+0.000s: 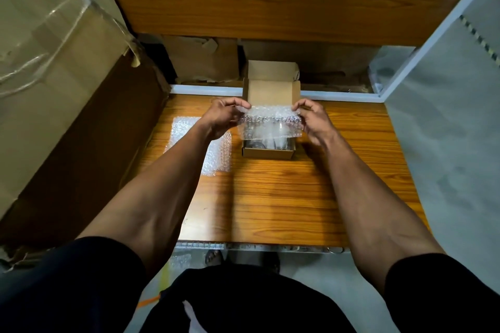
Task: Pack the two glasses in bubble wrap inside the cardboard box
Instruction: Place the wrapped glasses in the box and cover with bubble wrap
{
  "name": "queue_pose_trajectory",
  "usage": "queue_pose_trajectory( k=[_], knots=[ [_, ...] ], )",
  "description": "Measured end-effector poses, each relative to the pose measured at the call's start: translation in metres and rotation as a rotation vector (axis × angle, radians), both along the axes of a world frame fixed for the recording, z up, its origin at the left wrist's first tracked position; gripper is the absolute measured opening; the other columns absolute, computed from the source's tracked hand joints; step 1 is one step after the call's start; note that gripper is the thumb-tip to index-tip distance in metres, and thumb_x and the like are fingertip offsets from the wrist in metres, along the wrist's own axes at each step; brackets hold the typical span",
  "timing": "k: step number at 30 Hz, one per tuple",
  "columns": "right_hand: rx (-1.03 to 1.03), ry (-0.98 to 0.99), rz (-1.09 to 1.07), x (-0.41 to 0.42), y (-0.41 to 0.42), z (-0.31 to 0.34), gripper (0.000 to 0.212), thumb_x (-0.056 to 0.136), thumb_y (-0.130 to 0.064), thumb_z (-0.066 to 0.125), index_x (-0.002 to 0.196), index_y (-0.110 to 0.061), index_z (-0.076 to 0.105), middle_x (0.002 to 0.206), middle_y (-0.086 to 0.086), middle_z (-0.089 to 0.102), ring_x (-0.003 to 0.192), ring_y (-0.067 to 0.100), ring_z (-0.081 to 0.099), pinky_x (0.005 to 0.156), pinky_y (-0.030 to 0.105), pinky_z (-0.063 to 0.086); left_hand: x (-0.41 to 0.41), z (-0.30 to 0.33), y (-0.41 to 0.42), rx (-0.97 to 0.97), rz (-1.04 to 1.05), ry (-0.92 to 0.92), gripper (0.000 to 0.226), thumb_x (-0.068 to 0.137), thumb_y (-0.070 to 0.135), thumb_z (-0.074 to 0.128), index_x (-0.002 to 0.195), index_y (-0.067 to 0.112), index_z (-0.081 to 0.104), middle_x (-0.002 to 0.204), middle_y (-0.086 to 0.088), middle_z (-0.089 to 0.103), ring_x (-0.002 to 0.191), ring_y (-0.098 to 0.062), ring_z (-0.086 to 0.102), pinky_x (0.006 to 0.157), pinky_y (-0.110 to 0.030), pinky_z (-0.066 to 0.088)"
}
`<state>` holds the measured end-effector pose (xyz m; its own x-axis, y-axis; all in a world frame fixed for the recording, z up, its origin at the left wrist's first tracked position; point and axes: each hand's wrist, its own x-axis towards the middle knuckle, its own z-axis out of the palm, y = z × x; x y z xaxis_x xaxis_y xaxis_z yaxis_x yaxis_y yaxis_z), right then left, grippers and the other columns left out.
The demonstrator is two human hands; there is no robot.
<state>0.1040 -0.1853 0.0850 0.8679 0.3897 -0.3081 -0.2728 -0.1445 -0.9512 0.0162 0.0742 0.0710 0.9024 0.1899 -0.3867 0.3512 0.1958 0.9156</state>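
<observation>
Nearest, a spare bubble wrap sheet lies flat on the wooden table. Beyond, left hand and right hand each pinch a corner of a limp, feather-light bubble wrap piece over the open cardboard box, where fragile glasses sit; its edges look best to hold.

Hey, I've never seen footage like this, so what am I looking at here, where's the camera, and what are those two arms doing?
There is no machine here. The one picture comes from a camera worn on a person's head, looking forward and down, so the two arms belong to the wearer. The left hand and the right hand each pinch an end of a sheet of bubble wrap, stretched over a small open cardboard box. The box sits on a wooden shelf, and clear glasses show faintly inside it; how many, I cannot tell. A second sheet of bubble wrap lies flat on the shelf to the left. A large taped carton stands further left.
</observation>
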Motion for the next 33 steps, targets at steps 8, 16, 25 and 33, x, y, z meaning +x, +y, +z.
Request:
queue_pose_trajectory(
  k=[8, 16, 25, 33],
  knots=[
    [0.131, 0.115, -0.027, -0.002, -0.014, -0.005, 0.025, 0.109, -0.019, 0.043, 0.099, -0.007, 0.063, 0.129, 0.015, 0.058, 0.110, 0.024, 0.063, 0.079, 0.029, 0.060, -0.008, -0.001, -0.018, 0.026, 0.047, 0.024, 0.031, 0.108, 0.001, 0.046, 0.117, -0.007, 0.074, 0.111, -0.010, 0.073, 0.084, -0.014, 0.064, 0.078, -0.026, 0.057],
    [0.029, -0.004, -0.028, -0.002, -0.005, -0.011, 0.026, 0.094, 0.004, 0.069, 0.116, -0.009, 0.067, 0.119, 0.012, 0.068, 0.108, 0.023, 0.070, 0.092, 0.033, 0.061, -0.003, -0.002, -0.016, -0.049, 0.093, -0.037, 0.026, 0.099, -0.006, 0.063, 0.124, -0.004, 0.071, 0.124, -0.013, 0.072, 0.108, -0.021, 0.070, 0.087, -0.028, 0.061],
    [-0.027, -0.044, -0.062, 0.005, 0.010, -0.001, 0.026, 0.093, 0.006, 0.069, 0.109, -0.014, 0.068, 0.114, 0.004, 0.069, 0.113, 0.022, 0.068, 0.096, 0.035, 0.059, 0.011, -0.005, 0.005, 0.049, 0.090, -0.110, 0.023, 0.091, -0.013, 0.070, 0.105, 0.005, 0.071, 0.086, -0.001, 0.067, 0.088, -0.014, 0.068, 0.085, -0.025, 0.059],
    [-0.088, -0.047, -0.073, 0.010, 0.016, 0.005, 0.021, 0.100, 0.004, 0.058, 0.093, -0.014, 0.067, 0.110, 0.007, 0.067, 0.096, 0.015, 0.066, 0.067, 0.018, 0.055, 0.012, 0.005, 0.015, 0.085, 0.029, -0.137, 0.019, 0.100, -0.005, 0.064, 0.089, 0.008, 0.071, 0.090, -0.005, 0.072, 0.078, -0.011, 0.069, 0.070, -0.025, 0.055]
  ],
)
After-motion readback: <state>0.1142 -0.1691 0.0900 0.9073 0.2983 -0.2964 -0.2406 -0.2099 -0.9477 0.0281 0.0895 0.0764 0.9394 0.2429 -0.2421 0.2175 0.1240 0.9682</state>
